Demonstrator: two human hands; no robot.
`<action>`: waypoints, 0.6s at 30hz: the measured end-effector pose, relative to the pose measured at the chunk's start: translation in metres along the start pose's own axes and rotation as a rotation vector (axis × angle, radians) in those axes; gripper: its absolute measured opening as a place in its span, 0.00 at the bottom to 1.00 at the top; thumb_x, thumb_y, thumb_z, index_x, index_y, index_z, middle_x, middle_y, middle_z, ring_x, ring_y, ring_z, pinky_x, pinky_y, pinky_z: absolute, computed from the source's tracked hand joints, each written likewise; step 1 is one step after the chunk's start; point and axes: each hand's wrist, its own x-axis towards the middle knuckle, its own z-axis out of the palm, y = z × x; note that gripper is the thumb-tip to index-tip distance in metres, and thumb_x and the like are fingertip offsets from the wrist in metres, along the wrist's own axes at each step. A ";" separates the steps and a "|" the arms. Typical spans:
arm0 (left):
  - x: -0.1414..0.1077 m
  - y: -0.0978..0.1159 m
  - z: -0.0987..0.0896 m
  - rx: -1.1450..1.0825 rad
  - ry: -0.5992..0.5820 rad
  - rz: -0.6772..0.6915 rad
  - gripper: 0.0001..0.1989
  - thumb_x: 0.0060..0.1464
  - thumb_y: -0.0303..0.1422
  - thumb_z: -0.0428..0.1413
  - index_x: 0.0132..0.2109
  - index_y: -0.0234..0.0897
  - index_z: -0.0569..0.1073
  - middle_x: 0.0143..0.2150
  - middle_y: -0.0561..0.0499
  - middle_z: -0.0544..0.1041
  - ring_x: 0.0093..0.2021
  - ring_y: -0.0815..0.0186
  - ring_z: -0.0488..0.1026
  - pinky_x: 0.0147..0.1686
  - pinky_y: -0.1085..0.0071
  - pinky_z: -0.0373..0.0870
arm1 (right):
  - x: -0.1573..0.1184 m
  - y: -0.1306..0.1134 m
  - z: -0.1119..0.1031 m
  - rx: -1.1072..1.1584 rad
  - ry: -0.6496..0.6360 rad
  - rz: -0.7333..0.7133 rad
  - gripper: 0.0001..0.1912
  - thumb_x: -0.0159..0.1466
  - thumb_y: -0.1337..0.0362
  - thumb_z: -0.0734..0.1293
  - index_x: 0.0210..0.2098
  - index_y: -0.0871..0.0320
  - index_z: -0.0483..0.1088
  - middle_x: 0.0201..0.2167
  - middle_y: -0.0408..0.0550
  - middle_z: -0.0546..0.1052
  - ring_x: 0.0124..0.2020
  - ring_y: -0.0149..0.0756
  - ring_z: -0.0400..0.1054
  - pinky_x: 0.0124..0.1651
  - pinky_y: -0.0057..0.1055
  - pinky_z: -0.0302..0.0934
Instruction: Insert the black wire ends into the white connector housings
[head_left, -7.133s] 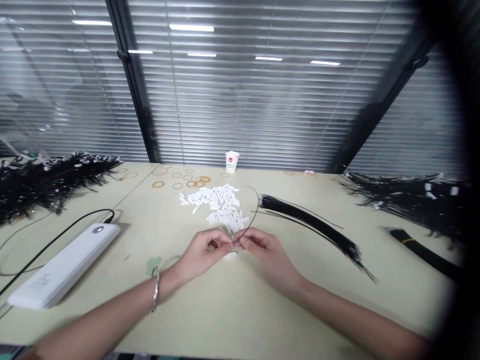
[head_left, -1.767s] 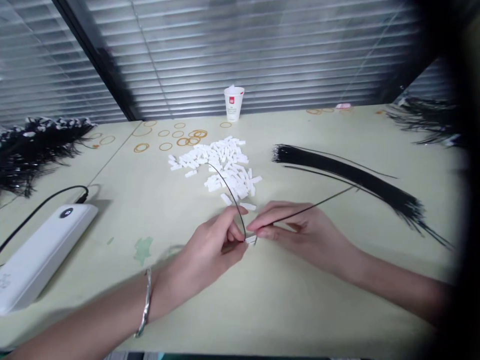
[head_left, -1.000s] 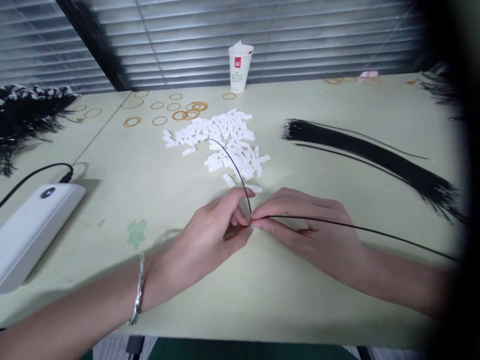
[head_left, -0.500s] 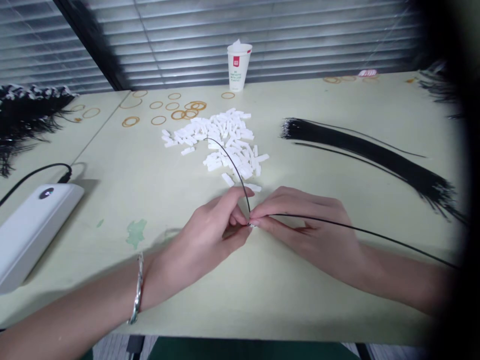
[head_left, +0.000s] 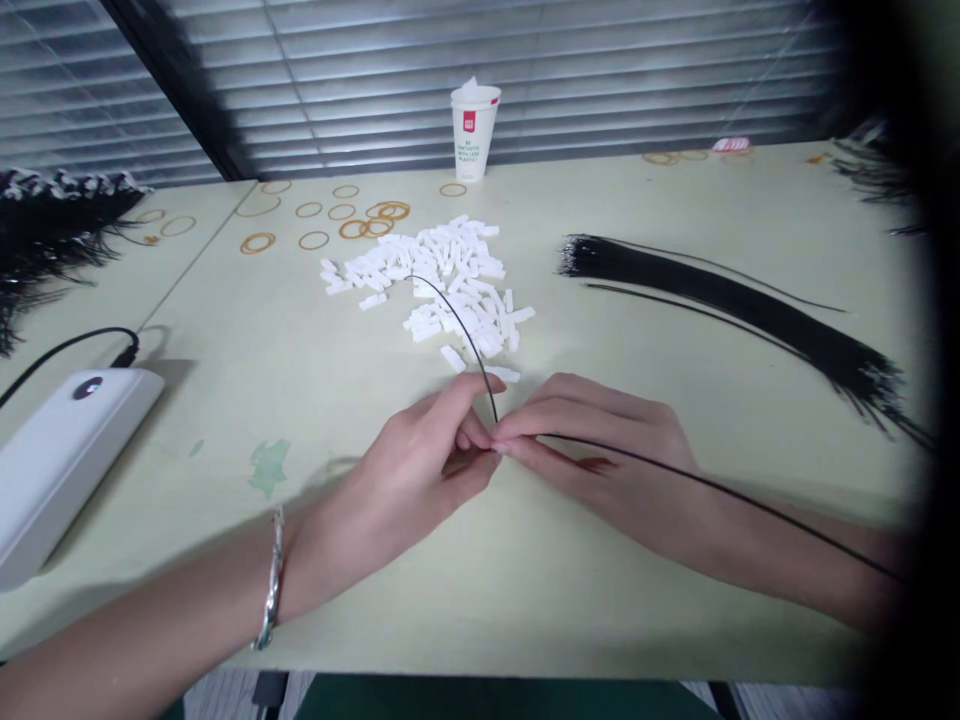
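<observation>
My left hand [head_left: 427, 455] and my right hand [head_left: 607, 450] meet fingertip to fingertip above the table, both pinched. A thin black wire [head_left: 472, 345] curves up from between the fingertips toward the pile of small white pieces [head_left: 457, 265]. Another black length [head_left: 720, 485] runs from my right fingertips across the right hand to the right forearm. Whatever small part lies at the pinch is hidden by the fingers. A thick bundle of black wires [head_left: 727, 300] rests on the table to the right.
On the light green table [head_left: 375, 620] are a white power bank [head_left: 75, 460] at left, tan rubber bands [head_left: 364, 228] behind and a paper cup [head_left: 472, 140] at the back. Dark tufted bundles [head_left: 52, 235] lie far left, with more at the far right.
My right fingertips have shifted slightly left, closer against the left ones. The wire over my right forearm now slopes lower. The small light part seen between the fingertips is now covered.
</observation>
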 end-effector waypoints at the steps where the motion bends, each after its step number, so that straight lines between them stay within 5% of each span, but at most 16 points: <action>1: 0.000 0.000 0.000 -0.004 -0.002 0.002 0.20 0.54 0.25 0.53 0.52 0.44 0.59 0.31 0.58 0.66 0.28 0.76 0.65 0.28 0.84 0.64 | 0.000 0.000 0.000 -0.040 -0.012 -0.044 0.05 0.62 0.71 0.63 0.34 0.55 0.68 0.28 0.43 0.72 0.29 0.31 0.64 0.32 0.30 0.59; 5: 0.001 -0.002 0.000 -0.016 -0.008 -0.004 0.22 0.53 0.23 0.52 0.53 0.44 0.59 0.31 0.59 0.66 0.25 0.77 0.63 0.25 0.84 0.62 | 0.001 0.000 0.002 -0.182 -0.033 -0.201 0.07 0.61 0.75 0.61 0.34 0.57 0.67 0.27 0.44 0.71 0.28 0.31 0.63 0.31 0.30 0.58; 13: 0.001 -0.005 0.002 -0.015 0.001 -0.008 0.24 0.51 0.22 0.52 0.53 0.45 0.58 0.31 0.59 0.65 0.26 0.76 0.64 0.26 0.82 0.62 | 0.004 0.005 0.003 -0.219 -0.077 -0.240 0.08 0.62 0.77 0.60 0.35 0.62 0.68 0.27 0.45 0.71 0.29 0.29 0.61 0.35 0.28 0.61; 18: 0.002 -0.007 0.002 -0.043 -0.019 -0.030 0.26 0.50 0.22 0.53 0.54 0.46 0.57 0.31 0.59 0.65 0.27 0.75 0.65 0.27 0.80 0.63 | 0.014 0.008 -0.014 -0.164 -0.416 -0.346 0.14 0.63 0.76 0.58 0.47 0.60 0.65 0.42 0.50 0.73 0.45 0.34 0.65 0.49 0.33 0.61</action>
